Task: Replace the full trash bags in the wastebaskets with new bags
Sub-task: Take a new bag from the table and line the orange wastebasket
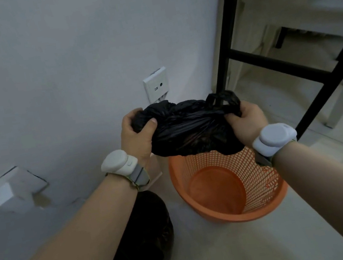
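A crumpled black bag (pixel 188 127) hangs over the far rim of the orange basket (pixel 226 217) on the floor (pixel 210 259). The left hand (pixel 135 136) clenches its left end and the right hand (pixel 247 120) pinches its right end. A full bag (pixel 147 247) sits just left of the basket, by the wall (pixel 65 68).

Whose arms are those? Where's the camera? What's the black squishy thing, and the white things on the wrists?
The camera sits on a person's head looking down, so you see their arms. The left hand and right hand each grip one end of a crumpled black bag above an orange basket on the floor. You can see the basket's bare bottom, so no bag lines it yet. Another bulging black bag sits on the floor beside it. The white wrist bands are gadgets; I can't tell what they do.
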The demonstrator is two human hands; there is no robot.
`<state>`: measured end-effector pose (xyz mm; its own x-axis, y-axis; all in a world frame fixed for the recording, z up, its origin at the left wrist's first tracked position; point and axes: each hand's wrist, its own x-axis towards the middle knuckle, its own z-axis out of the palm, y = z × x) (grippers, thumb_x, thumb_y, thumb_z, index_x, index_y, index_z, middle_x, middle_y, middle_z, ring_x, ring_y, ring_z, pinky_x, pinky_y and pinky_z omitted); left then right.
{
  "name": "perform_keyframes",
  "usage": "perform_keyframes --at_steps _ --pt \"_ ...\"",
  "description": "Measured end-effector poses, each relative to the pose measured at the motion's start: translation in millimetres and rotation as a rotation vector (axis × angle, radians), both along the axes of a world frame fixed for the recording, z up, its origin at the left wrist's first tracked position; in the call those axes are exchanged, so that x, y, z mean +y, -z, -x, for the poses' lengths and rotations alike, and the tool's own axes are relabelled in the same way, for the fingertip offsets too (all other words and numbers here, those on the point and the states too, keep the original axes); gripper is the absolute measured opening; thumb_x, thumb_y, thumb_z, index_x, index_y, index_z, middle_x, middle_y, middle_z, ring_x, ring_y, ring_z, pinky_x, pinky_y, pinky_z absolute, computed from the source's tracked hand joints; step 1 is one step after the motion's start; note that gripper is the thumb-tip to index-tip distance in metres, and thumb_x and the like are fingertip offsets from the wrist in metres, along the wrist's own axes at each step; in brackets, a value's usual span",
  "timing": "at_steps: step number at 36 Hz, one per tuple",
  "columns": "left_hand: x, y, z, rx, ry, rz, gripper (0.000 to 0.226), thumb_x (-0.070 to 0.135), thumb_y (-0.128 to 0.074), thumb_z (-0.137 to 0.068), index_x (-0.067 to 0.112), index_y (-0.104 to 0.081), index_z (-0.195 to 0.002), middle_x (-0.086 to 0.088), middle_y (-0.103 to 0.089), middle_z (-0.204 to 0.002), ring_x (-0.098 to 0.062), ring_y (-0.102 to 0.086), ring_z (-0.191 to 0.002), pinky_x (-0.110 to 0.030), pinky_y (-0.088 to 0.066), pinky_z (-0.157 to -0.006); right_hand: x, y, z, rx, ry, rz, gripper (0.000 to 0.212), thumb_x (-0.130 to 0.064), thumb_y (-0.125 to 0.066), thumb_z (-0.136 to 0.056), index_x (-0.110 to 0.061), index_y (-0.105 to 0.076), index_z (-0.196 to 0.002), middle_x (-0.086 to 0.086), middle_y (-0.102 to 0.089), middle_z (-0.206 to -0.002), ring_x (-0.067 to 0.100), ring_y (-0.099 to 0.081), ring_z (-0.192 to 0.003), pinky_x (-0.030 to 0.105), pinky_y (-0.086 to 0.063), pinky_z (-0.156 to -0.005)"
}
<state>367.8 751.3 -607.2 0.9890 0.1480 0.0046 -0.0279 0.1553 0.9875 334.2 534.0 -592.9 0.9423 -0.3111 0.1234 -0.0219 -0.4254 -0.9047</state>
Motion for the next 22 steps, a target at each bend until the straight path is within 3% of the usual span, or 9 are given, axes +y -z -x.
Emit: perform_keyframes --at_steps 3,5,8,10,12,14,17,20,22 --pt "-0.3 -0.9 2.0 -0.058 0.013 -0.16 0.035 0.025 -0.071 -0.069 0.025 -0.058 -0.101 0.007 -0.061 -0.098 -0.012 -0.061 -0.092 -0.03 -0.051 -0.085 1.0 0.0 -2.2 -0.015 0.077 -0.067 0.013 -0.007 -0.052 -0.089 -0.017 -0.059 -0.088 -0.002 -0.059 -0.076 0.018 -0.057 -0.08 0.021 -0.042 -0.062" --pt "-1.8 -0.1 3.0 -0.086 -0.005 -0.235 0.028 0.015 -0.07 -0.079 0.021 -0.057 -0.103 0.01 -0.061 -0.095 -0.008 -0.06 -0.088 -0.029 -0.05 -0.085 1.6 0.5 1.2 -0.055 0.035 0.0 0.014 -0.016 -0.055 -0.089 -0.018 -0.057 -0.103 0.0 -0.06 -0.095 0.02 -0.057 -0.096 0.025 -0.042 -0.078" --pt "-9.6 -3.7 6.2 -0.044 -0.008 -0.189 0.023 0.012 -0.066 -0.084 0.02 -0.057 -0.102 0.007 -0.062 -0.094 -0.01 -0.06 -0.087 -0.032 -0.051 -0.088 5.5 -1.8 8.8 -0.15 -0.197 0.171 0.067 -0.042 -0.063 -0.079 -0.024 -0.037 -0.138 -0.001 -0.042 -0.13 0.01 -0.039 -0.123 0.022 -0.031 -0.103" --pt "-16.7 -5.8 8.0 0.04 0.026 -0.092 0.022 0.014 -0.067 -0.083 0.019 -0.057 -0.102 0.001 -0.064 -0.098 -0.015 -0.062 -0.091 -0.036 -0.051 -0.091 9.8 -1.4 9.8 -0.173 -0.351 0.305 0.085 -0.048 -0.069 -0.072 -0.025 -0.028 -0.144 0.001 -0.035 -0.139 0.008 -0.032 -0.129 0.021 -0.025 -0.109" --pt "-22.0 -9.8 9.2 0.165 0.116 0.03 0.037 0.025 -0.071 -0.079 0.013 -0.057 -0.111 -0.01 -0.063 -0.111 -0.024 -0.062 -0.103 -0.043 -0.05 -0.094 13.3 2.5 7.6 -0.167 -0.442 0.399 0.076 -0.041 -0.072 -0.075 -0.021 -0.039 -0.14 0.002 -0.044 -0.133 0.011 -0.04 -0.124 0.024 -0.031 -0.108" --pt "-24.9 -15.8 12.3 0.245 0.269 0.131 0.06 0.041 -0.067 -0.077 0.007 -0.052 -0.123 -0.015 -0.06 -0.123 -0.028 -0.059 -0.113 -0.042 -0.048 -0.097 15.2 7.8 6.6 -0.163 -0.427 0.397 0.043 -0.029 -0.07 -0.082 -0.014 -0.06 -0.121 -0.002 -0.057 -0.112 0.015 -0.054 -0.109 0.025 -0.04 -0.098" --pt "-25.6 -23.3 16.6 0.323 0.4 0.285 0.055 0.049 -0.04 -0.094 0.01 -0.048 -0.132 -0.012 -0.057 -0.129 -0.024 -0.055 -0.119 -0.034 -0.047 -0.095 14.0 13.1 5.1 -0.136 -0.343 0.25 0.008 -0.018 -0.064 -0.087 -0.015 -0.069 -0.093 -0.005 -0.066 -0.087 0.005 -0.061 -0.083 0.02 -0.044 -0.079" --pt "-21.2 -14.7 14.5 0.224 0.451 0.248 0.061 0.053 -0.052 -0.087 0.02 -0.042 -0.137 -0.008 -0.052 -0.136 -0.021 -0.052 -0.122 -0.038 -0.045 -0.1 10.9 11.8 4.5 -0.065 -0.306 0.005 0.019 -0.016 -0.06 -0.09 -0.028 -0.065 -0.075 -0.015 -0.065 -0.068 -0.007 -0.056 -0.063 0.015 -0.045 -0.066" --pt "-18.8 -10.5 16.5 0.148 0.475 0.105 0.092 0.054 -0.076 -0.065 0.021 -0.036 -0.14 -0.003 -0.049 -0.138 -0.016 -0.051 -0.124 -0.034 -0.044 -0.103 10.9 10.8 6.0 0.016 -0.353 -0.09 0.024 -0.018 -0.057 -0.092 -0.027 -0.066 -0.072 -0.016 -0.065 -0.063 -0.003 -0.058 -0.062 0.019 -0.046 -0.066"
